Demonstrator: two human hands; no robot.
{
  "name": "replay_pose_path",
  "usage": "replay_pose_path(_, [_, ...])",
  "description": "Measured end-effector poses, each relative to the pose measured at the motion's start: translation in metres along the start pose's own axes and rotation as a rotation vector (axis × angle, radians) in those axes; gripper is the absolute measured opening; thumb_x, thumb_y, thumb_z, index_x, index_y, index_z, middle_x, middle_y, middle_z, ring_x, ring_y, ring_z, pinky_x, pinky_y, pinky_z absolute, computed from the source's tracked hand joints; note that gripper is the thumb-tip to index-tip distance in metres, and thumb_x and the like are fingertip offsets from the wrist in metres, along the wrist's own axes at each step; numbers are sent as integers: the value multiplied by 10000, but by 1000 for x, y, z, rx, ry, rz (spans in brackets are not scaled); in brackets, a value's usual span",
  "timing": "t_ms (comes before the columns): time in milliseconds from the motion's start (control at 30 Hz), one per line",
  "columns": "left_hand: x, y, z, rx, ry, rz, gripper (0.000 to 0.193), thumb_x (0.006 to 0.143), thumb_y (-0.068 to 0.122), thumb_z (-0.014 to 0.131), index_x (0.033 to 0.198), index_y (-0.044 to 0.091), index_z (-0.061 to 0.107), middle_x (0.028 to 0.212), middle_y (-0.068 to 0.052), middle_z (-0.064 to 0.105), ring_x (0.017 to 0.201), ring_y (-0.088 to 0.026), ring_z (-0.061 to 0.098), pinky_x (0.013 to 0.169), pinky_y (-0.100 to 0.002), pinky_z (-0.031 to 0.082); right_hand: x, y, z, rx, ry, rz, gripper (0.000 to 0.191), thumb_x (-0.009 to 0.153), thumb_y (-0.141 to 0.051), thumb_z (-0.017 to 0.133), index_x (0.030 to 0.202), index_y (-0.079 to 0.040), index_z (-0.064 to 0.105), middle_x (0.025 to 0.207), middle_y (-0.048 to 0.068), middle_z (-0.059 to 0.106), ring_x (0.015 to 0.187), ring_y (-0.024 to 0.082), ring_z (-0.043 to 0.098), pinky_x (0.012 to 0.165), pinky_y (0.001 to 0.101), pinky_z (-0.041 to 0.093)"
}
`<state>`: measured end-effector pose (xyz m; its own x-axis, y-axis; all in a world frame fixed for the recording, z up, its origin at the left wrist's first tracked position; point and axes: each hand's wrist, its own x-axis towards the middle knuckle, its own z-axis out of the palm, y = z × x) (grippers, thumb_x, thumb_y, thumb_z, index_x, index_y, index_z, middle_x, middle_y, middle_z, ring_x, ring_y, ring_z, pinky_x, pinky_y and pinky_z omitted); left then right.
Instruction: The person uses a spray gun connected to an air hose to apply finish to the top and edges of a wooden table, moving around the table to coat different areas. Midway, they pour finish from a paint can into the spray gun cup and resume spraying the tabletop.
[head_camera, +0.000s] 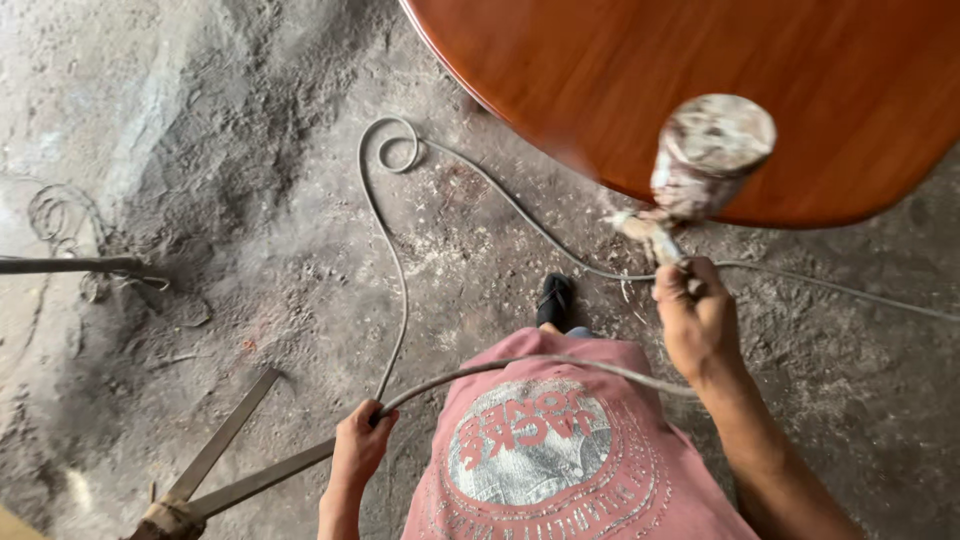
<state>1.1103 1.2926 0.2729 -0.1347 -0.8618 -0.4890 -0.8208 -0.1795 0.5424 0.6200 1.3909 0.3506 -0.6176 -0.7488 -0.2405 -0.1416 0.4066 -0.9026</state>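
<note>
My right hand (694, 318) grips the handle of a paint-crusted spray gun (700, 165) whose round cup sits over the near edge of a glossy reddish-brown round tabletop (640, 80). My left hand (358, 445) is closed around a grey air hose (395, 290) at the lower middle. The hose runs from that hand across my pink shirt toward the gun and also loops over the floor in front of me. My black shoe (556, 300) shows just below the tabletop's edge.
The floor (220, 180) is rough, dusty concrete strewn with shavings. Two flat metal bars (235, 450) joined at a wrapped end lie at lower left. A dark rod (70, 265) and a wire coil (55, 215) lie at the left edge.
</note>
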Motion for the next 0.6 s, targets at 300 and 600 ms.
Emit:
replay_pose_path(300, [-40, -145, 56, 43, -67, 109, 262, 876, 223, 750, 848, -1, 618, 632, -205, 561, 553, -274, 492, 540, -421, 442, -121, 27, -37, 118, 557, 164, 368, 1141, -414, 495, 1171, -55, 572, 886, 26, 617, 589, 81, 497, 465, 237, 378])
replay_pose_path(600, [-138, -229, 137, 225, -360, -152, 282, 862, 290, 751, 861, 29, 643, 706, -204, 647, 676, -370, 612, 620, -478, 497, -231, 47, -22, 382, 396, 152, 354, 1067, -336, 518, 1155, -7, 612, 947, 80, 708, 557, 75, 546, 430, 229, 406])
